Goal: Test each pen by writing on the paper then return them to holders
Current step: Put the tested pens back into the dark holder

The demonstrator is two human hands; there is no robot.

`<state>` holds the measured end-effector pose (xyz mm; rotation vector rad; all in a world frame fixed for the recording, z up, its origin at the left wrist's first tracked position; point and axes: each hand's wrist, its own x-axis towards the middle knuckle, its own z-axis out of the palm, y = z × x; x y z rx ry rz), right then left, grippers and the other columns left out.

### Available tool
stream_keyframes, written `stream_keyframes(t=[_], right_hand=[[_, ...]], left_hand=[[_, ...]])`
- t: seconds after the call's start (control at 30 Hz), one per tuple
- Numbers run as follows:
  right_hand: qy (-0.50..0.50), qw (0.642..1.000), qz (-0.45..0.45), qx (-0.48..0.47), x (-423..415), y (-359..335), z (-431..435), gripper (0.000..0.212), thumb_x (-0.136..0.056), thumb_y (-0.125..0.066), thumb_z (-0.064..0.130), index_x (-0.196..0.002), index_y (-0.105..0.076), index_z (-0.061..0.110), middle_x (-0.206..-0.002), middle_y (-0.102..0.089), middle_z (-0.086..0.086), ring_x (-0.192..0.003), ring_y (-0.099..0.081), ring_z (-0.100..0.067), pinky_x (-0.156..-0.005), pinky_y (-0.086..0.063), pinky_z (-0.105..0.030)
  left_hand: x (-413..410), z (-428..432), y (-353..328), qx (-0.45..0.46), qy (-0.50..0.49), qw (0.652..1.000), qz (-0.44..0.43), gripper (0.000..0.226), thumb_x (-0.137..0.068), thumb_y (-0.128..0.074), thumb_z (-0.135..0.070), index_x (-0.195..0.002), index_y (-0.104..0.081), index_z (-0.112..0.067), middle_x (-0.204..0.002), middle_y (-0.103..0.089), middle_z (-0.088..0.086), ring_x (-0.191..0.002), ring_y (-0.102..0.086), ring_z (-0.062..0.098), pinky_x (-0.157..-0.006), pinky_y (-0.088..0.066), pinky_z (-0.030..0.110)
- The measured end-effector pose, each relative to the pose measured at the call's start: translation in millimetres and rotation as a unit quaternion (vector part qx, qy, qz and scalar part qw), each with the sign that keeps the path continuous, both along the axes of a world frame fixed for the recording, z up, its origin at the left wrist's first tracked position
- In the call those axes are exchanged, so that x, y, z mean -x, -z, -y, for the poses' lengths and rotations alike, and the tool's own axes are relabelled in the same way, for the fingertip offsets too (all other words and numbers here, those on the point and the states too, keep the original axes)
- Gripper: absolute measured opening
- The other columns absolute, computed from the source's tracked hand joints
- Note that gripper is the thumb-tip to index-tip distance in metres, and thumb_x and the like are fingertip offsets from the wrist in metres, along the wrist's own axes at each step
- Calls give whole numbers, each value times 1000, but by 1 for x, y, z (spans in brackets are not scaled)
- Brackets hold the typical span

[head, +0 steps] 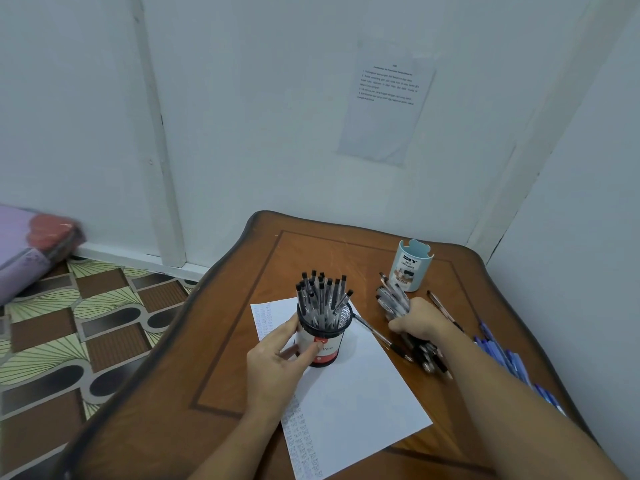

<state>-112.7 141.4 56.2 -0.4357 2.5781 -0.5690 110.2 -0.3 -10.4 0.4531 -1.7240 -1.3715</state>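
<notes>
The left hand (273,358) curls its fingers (287,329) round the black mesh holder (323,336), which is full of black-capped pens (322,292) and stands on the paper (356,386). Beside the thumb its label reads "Pens". The right hand (420,320) clasps a bundle of pens (393,299). Just beyond those fingers stands a light-blue holder (410,266) printed "DIY DESK ORGANIZER". Handwritten rows, too small to read, line the paper's left edge. Blue pens (509,358) lie right of the right fingers, along the bench (242,341) edge. Bare bench lies left of the left fingers.
</notes>
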Motion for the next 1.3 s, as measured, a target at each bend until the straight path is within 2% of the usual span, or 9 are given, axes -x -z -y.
stream_keyframes(t=[0.3,0.53,0.6,0.73,0.83,0.97,1.13,1.23,1.3], right_hand=[[74,968,27,237,1,-7,-7,19,-90,-69,16,-107,-61,11,-98,-69,-14,-90,-68,-28,-86,-57,-44],[87,909,57,403,-27,-41,2,18,-92,-62,3,-109,-57,7,-94,-68,-16,-86,-69,-30,-83,-58,-44],[83,880,67,463,-41,-51,10,17,-91,-62,1,-103,-55,11,-93,-66,-13,-86,-68,-28,-87,-56,-47],[71,825,73,555,-70,-65,25,18,-90,-63,0,-105,-55,7,-91,-65,-13,-76,-68,-22,-66,-57,-37],[75,814,33,575,-85,-62,42,20,-88,-65,-3,-102,-57,8,-81,-64,-7,-71,-67,-20,-64,-59,-34],[87,803,-25,589,-95,-54,59,23,-85,-66,-4,-93,-57,15,-81,-61,-10,-78,-60,-28,-81,-56,-51],[95,781,-56,615,-89,-60,66,28,-83,-67,-6,-87,-54,19,-71,-56,-1,-66,-55,-18,-66,-52,-35],[86,791,-68,602,-90,-53,71,25,-83,-67,-5,-87,-55,16,-67,-54,3,-60,-52,-12,-61,-49,-28],[84,804,-74,583,-90,-44,74,20,-82,-68,-1,-91,-57,12,-70,-58,0,-63,-56,-14,-65,-51,-33]], left_hand=[[1,1,0,-5,3,1000,7,59,-70,-84,-3,-122,-64,-23,-105,-67,-34,-106,-63,-4,-82,-54,17],[2,2,4,-3,-5,1000,-1,57,-69,-85,-2,-122,-67,-13,-109,-69,-21,-105,-64,-3,-81,-54,16],[3,2,3,-2,-6,1000,1,57,-69,-85,-4,-122,-66,-14,-107,-67,-27,-104,-63,-6,-80,-54,14],[2,1,3,-3,-5,1000,2,59,-68,-86,-3,-122,-66,-16,-102,-66,-35,-104,-63,-8,-80,-53,12],[2,2,5,-10,-8,1000,3,57,-68,-86,-3,-120,-67,-15,-109,-68,-21,-104,-64,-6,-81,-55,16],[4,4,5,-16,-10,1000,8,55,-70,-84,-2,-121,-66,-14,-99,-66,-35,-101,-63,-10,-78,-52,11],[5,5,7,-7,-8,1000,14,52,-70,-85,-5,-119,-68,-12,-107,-68,-24,-102,-62,-11,-81,-52,12],[5,4,8,8,-9,1000,15,51,-71,-85,-4,-119,-69,-12,-101,-63,-36,-100,-60,-16,-79,-50,7],[5,4,6,6,-2,1000,13,51,-71,-84,-4,-119,-68,-13,-95,-62,-42,-102,-60,-14,-79,-50,8]])
